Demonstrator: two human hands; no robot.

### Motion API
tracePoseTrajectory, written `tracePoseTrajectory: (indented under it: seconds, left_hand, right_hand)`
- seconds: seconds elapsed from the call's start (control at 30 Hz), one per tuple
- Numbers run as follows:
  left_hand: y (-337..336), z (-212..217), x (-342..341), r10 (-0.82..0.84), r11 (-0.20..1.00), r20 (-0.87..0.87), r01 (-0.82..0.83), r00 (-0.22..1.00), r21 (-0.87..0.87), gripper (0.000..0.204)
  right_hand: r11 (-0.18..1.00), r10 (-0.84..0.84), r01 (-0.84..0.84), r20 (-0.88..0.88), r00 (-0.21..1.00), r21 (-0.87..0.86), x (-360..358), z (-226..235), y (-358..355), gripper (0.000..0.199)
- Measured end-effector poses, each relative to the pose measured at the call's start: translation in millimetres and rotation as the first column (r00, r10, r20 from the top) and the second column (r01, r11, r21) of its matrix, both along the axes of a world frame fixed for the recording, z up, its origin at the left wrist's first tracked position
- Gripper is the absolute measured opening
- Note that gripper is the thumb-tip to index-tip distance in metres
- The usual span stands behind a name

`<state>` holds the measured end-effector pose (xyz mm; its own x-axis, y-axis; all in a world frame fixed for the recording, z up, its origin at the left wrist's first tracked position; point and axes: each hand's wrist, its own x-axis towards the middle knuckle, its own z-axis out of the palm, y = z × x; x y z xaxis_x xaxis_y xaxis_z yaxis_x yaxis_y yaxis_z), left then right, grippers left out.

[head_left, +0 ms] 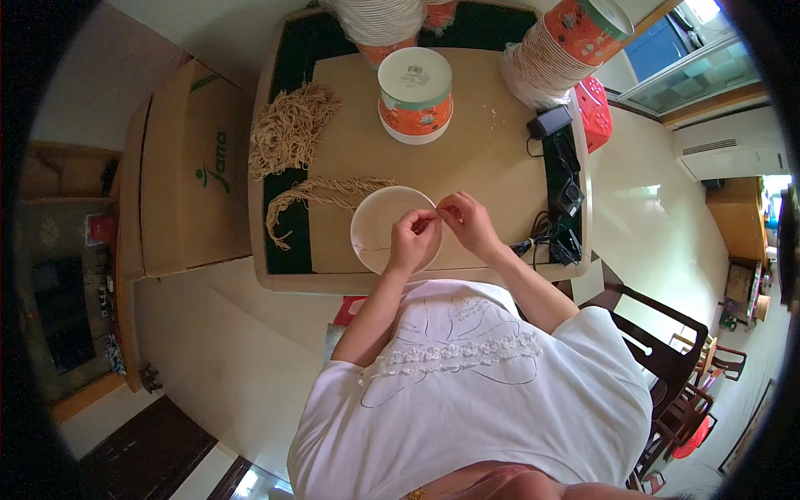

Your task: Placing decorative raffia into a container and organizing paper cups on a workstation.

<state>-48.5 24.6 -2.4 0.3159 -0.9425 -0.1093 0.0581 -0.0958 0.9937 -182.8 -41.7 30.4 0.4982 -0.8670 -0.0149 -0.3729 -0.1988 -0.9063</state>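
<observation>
A white paper bucket [369,215] stands mouth up near the table's front edge. My left hand [413,237] is over its right side, fingers pinched together. My right hand [468,223] is just right of the rim, thumb and fingertips also pinched, almost touching the left fingertips. What lies between the fingertips is too small to make out. Inside the bucket a thin string [372,249] runs across the lower wall toward my left hand. Behind the bucket's left side lies a bundle of tan twine strands [321,193], with a larger tangled twine heap [292,129] farther back.
An upturned orange-printed bucket [415,98] stands mid-table on a cardboard sheet [483,167]. Bucket stacks [558,54] rise at the back. A black adapter [550,122] and coiled cables [550,237] lie along the right edge. A large carton [196,171] stands left; a dark chair [658,333] is at right.
</observation>
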Motion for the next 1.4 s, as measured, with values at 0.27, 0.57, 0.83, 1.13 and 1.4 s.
tracePoseTrajectory:
  seconds: [0.27, 0.57, 0.83, 1.13, 1.4]
  left_hand:
    - [1.5, -14.1, 9.1, -0.031, 0.967, -0.308, 0.106, 0.951, 0.231, 0.008]
    - [2.6, -21.3, 4.0, 0.032, 0.968, -0.315, 0.049, 0.948, 0.247, 0.007]
    - [0.0, 14.3, -11.6, 0.056, 0.997, 0.415, -0.071, 0.908, 0.021, 0.007]
    - [-1.2, -0.2, -10.4, 0.101, 0.983, 0.305, -0.142, 0.947, 0.116, 0.013]
    - [-0.7, -9.5, -2.0, 0.136, 0.916, -0.451, 0.062, 0.882, 0.397, 0.008]
  right_hand:
    - [0.993, -0.045, 0.045, -0.006, 0.999, 0.110, -1.8, -12.4, 5.2, 0.008]
    - [0.996, -0.057, 0.058, -0.010, 0.998, 0.070, -5.5, -10.5, 13.1, 0.011]
    - [0.989, -0.137, 0.136, 0.019, 0.990, 0.066, -2.4, -16.6, 15.2, 0.007]
    - [0.970, -0.232, 0.231, 0.008, 0.973, 0.077, -0.5, -15.8, 22.4, 0.007]
    - [0.976, -0.211, 0.210, 0.007, 0.977, 0.061, -0.9, -18.3, 23.5, 0.009]
